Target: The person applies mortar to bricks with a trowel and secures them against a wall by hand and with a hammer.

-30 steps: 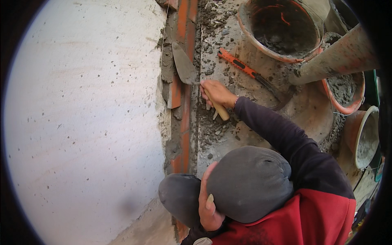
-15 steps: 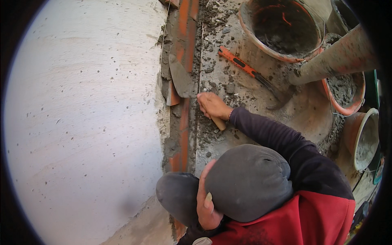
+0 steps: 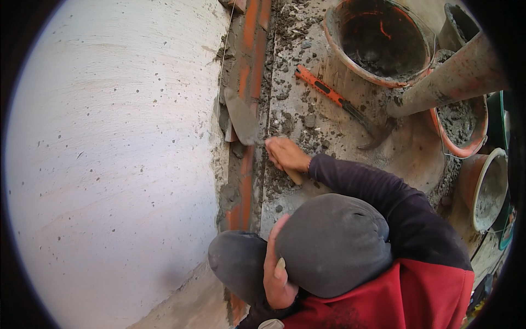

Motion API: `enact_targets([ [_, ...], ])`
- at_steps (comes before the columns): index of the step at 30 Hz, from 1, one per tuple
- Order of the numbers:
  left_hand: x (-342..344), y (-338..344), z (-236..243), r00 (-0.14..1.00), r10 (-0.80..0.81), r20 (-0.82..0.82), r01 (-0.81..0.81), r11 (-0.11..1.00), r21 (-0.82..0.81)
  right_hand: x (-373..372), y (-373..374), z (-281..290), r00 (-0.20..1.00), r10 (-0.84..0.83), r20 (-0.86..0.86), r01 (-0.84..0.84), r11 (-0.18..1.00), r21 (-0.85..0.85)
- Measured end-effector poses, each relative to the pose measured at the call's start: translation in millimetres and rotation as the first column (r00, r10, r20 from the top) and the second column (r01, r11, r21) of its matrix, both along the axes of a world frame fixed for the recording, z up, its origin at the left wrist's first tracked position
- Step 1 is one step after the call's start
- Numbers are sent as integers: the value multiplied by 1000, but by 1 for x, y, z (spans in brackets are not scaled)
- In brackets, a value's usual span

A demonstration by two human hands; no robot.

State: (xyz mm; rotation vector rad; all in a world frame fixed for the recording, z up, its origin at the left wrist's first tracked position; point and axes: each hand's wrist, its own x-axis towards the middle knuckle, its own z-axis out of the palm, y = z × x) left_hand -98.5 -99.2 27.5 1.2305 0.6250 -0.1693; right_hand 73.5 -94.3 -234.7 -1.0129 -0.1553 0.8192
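Observation:
My right hand is closed around the wooden handle of a pointed trowel. The grey blade lies over the narrow course of orange bricks, which has wet grey mortar along it. Part of one brick shows from under the blade's edge. Bent in front of me are my knees in grey trousers. My left hand lies against the inner side of my right knee, fingers stretched along the cloth and thumb apart, with nothing seen in it.
Left of the bricks stands a pale wall panel, with a thin string along it. An orange-handled hammer lies on the mortar-strewn boards. To the right are a large mortar bucket, smaller buckets and a slanting pole.
The trowel and my right hand have shifted slightly toward me along the bricks, and the blade covers more of the protruding brick. My left hand has stayed at the knee.

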Motion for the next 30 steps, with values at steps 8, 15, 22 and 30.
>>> enact_targets([
  [8,0,0,6,1000,1,-9,-1,1000,-20,48,-8,13,933,-361,2,359,926,-114],
  [15,-9,6,-3,999,-1,54,4,999,-54,104,9,29,755,-587,293,589,803,92],
  [22,-9,12,-2,999,30,-15,-31,998,-49,122,11,45,307,-763,569,875,462,148],
  [30,-14,14,-8,995,94,16,-94,994,-48,146,30,21,362,-792,492,891,448,67],
])
